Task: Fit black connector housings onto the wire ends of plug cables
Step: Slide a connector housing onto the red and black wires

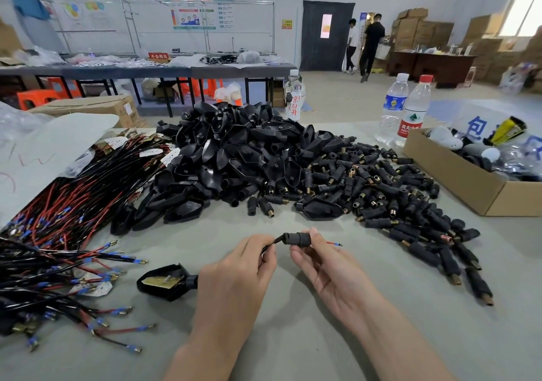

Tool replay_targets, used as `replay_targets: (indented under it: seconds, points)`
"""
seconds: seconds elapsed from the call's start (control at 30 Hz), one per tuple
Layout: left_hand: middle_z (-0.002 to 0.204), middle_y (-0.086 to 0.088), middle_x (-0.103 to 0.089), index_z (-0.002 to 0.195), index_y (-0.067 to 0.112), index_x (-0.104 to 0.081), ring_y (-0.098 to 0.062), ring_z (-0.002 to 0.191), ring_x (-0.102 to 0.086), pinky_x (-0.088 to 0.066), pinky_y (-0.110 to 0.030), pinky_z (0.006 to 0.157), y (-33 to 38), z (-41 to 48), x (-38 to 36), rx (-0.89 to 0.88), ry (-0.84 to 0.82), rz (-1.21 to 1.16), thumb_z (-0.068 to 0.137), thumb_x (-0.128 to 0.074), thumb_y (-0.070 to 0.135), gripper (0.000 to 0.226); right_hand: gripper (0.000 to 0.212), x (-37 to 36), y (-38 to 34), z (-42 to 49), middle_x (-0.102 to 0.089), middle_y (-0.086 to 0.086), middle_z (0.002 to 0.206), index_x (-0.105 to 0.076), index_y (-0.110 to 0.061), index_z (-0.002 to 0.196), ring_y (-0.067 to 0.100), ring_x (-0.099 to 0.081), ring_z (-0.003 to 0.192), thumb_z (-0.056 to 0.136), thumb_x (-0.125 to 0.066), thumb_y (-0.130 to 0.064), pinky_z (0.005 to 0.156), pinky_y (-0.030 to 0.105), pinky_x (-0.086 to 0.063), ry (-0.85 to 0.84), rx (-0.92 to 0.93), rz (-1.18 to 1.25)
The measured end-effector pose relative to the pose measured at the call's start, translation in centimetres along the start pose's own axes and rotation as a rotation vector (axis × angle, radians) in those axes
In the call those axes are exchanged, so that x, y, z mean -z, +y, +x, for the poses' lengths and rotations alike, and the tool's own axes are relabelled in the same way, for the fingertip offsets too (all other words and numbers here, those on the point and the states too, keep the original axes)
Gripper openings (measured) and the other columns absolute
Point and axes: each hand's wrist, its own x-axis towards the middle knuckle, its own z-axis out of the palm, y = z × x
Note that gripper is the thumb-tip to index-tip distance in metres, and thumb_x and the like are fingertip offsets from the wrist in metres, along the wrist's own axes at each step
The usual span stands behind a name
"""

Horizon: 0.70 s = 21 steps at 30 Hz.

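Note:
My right hand point(325, 266) pinches a small black connector housing point(294, 238) above the grey table. A red wire end with a blue tip point(334, 244) sticks out of it to the right. My left hand point(237, 278) pinches the black cable point(268, 245) just left of the housing. A black plug shell with a brass plate point(167, 281) lies on the table left of my left hand; whether the cable joins it is hidden by the hand.
A big heap of black shells point(234, 157) and small cylindrical housings point(396, 193) fills the table's middle and right. Red and black wires with blue tips point(58, 248) lie left. A cardboard box point(469, 184) and two water bottles point(404, 111) stand at right.

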Motion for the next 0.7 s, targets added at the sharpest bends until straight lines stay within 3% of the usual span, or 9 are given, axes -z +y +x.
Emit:
replay_targets:
  seconds: [0.2, 0.43, 0.57, 0.7]
  points:
    - [0.071, 0.015, -0.063, 0.098, 0.022, -0.07, -0.003, 0.055, -0.058, -0.048, -0.027, 0.042, -0.18, -0.08, -0.12, 0.008, -0.033, -0.1, 0.094, -0.061, 0.027, 0.011, 0.034, -0.12, 0.03, -0.17, -0.072, 0.015, 0.08, -0.078, 0.001, 0.072, 0.018, -0.073, 0.073, 0.092, -0.062, -0.022, 0.063, 0.02, -0.059, -0.004, 0.027, 0.011]
    - [0.074, 0.019, -0.061, 0.099, 0.023, -0.07, 0.0, 0.058, -0.055, -0.049, -0.027, 0.048, -0.01, 0.06, 0.23, 0.059, -0.09, -0.212, 0.095, -0.059, 0.027, 0.012, 0.028, 0.04, -0.09, -0.09, -0.074, 0.017, 0.092, -0.072, -0.003, 0.092, 0.021, -0.073, 0.078, 0.083, -0.066, -0.028, 0.069, 0.027, -0.06, -0.062, 0.132, -0.037]
    - [0.077, 0.021, -0.061, 0.1, 0.023, -0.068, -0.001, 0.064, -0.06, -0.051, -0.025, 0.055, 0.17, -0.05, 0.14, 0.127, -0.088, -0.309, 0.097, -0.063, 0.023, 0.006, 0.03, 0.1, -0.23, -0.11, -0.074, 0.018, 0.091, -0.07, 0.0, 0.096, 0.021, -0.073, 0.076, 0.084, -0.065, -0.027, 0.068, 0.027, -0.06, -0.093, 0.11, -0.02]
    - [0.075, 0.021, -0.06, 0.099, 0.024, -0.067, -0.001, 0.062, -0.058, -0.049, -0.024, 0.053, 0.58, 0.08, 0.32, 0.119, -0.061, -0.308, 0.098, -0.06, 0.027, 0.008, 0.028, 0.1, -0.31, -0.15, -0.074, 0.018, 0.089, -0.075, 0.0, 0.09, 0.02, -0.073, 0.073, 0.082, -0.066, -0.025, 0.066, 0.026, -0.06, -0.094, 0.065, 0.011]
